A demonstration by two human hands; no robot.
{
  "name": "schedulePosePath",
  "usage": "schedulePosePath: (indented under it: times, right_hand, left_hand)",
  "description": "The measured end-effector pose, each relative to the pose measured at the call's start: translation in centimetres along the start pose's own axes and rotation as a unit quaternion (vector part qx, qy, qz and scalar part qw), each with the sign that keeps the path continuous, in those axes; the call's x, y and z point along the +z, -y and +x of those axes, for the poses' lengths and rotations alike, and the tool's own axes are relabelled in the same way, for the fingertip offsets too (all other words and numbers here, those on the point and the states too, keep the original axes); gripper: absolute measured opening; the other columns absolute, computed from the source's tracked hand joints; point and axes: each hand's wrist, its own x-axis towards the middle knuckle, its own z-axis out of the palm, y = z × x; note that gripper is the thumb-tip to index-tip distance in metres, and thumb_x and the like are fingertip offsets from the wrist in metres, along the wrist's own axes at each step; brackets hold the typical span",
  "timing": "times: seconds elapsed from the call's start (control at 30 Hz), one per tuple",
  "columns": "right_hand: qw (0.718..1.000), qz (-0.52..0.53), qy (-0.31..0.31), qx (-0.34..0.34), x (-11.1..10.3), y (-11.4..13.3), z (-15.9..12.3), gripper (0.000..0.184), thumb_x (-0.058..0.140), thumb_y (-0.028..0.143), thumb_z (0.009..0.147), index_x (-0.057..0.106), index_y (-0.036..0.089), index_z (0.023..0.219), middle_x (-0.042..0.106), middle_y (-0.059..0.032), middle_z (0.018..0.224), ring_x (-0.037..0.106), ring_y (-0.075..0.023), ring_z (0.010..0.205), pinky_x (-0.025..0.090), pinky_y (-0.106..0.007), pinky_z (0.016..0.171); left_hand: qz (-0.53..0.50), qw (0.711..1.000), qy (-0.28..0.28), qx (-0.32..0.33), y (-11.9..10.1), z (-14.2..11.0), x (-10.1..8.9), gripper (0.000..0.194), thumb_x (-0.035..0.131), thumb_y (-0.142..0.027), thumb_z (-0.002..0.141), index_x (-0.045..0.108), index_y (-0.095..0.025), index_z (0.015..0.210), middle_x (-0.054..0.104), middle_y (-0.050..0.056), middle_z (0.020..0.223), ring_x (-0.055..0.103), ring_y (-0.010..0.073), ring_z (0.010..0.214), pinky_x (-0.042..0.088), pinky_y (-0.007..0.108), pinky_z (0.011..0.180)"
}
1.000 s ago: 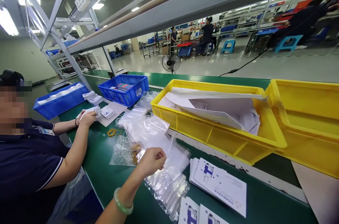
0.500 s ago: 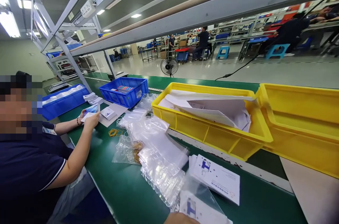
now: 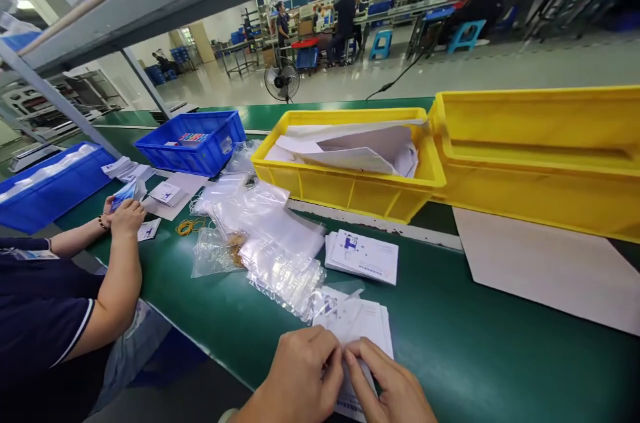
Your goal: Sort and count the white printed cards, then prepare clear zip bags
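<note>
My left hand (image 3: 305,366) and my right hand (image 3: 387,379) meet at the front of the bench, fingertips pinched close together on a clear plastic bag (image 3: 353,306). Beneath the bag lies a pile of white printed leaflets (image 3: 377,323) with a blue picture; my hands hide its near part. Just beyond rests a second stack of white leaflets (image 3: 367,256), slightly fanned. Left of it, clear plastic bags (image 3: 285,269) overlap in a loose heap. Beside that heap is a small clear bag (image 3: 213,253) with brown rubber bands (image 3: 237,251).
A yellow bin (image 3: 345,193) holding white paper stands behind the bags, another yellow bin (image 3: 540,169) to its right. Pale cardboard (image 3: 540,263) lies at right. A co-worker's hands (image 3: 123,213) hold a leaflet at left, near a blue bin (image 3: 195,159) and yellow rubber bands (image 3: 187,227).
The view has swung right and down. Both my hands now show, working at the bag over the leaflets; before, only part of one was visible. A leaflet now lies beside the co-worker's hands.
</note>
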Motion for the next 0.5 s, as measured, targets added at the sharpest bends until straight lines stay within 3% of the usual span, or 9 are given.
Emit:
schedulePosePath:
  times: [0.13, 0.3, 0.4, 0.5]
  right_hand:
    - [1.000, -0.008, 0.026, -0.002, -0.1, 0.3, -0.1, 0.027, 0.037, 0.025, 0.099, 0.054, 0.023, 0.078, 0.063, 0.0019, 0.072, 0.063, -0.0119, 0.064, 0.046, -0.018, 0.060]
    - [0.999, -0.029, -0.014, 0.025, -0.1, 0.4, -0.7, 0.028, 0.040, 0.027, 0.097, 0.050, 0.023, 0.071, 0.059, 0.0033, 0.064, 0.058, -0.0116, 0.056, 0.043, -0.018, 0.054]
    - [0.998, -0.040, -0.028, 0.031, -0.8, 0.6, -0.6, 0.026, 0.043, 0.029, 0.095, 0.052, 0.023, 0.072, 0.058, 0.0038, 0.064, 0.055, -0.0115, 0.054, 0.042, -0.019, 0.053]
    - [0.998, -0.048, -0.033, 0.026, -1.6, 0.8, -0.1, 0.024, 0.045, 0.030, 0.094, 0.053, 0.022, 0.073, 0.057, 0.0041, 0.064, 0.054, -0.0114, 0.054, 0.042, -0.019, 0.055]
  left_hand:
    - [0.083, 0.993, -0.079, 0.029, -0.4, -0.2, 0.3, 0.021, 0.042, -0.009, 0.083, 0.044, -0.020, 0.065, 0.054, -0.001, 0.059, 0.047, 0.0115, 0.052, 0.029, 0.026, 0.050]
    - [0.122, 0.978, -0.171, 0.014, -0.5, 0.1, -0.1, 0.023, 0.044, -0.005, 0.081, 0.043, -0.020, 0.064, 0.049, -0.002, 0.057, 0.046, 0.0115, 0.052, 0.030, 0.027, 0.051]
    - [0.120, 0.978, -0.160, 0.063, -0.7, -0.1, -0.3, 0.023, 0.047, -0.005, 0.078, 0.040, -0.020, 0.062, 0.047, -0.002, 0.056, 0.044, 0.0119, 0.053, 0.028, 0.028, 0.050]
    - [0.095, 0.984, -0.106, 0.105, -1.0, -0.3, -0.3, 0.019, 0.048, -0.006, 0.072, 0.040, -0.020, 0.062, 0.050, -0.001, 0.060, 0.045, 0.0126, 0.055, 0.028, 0.027, 0.049]
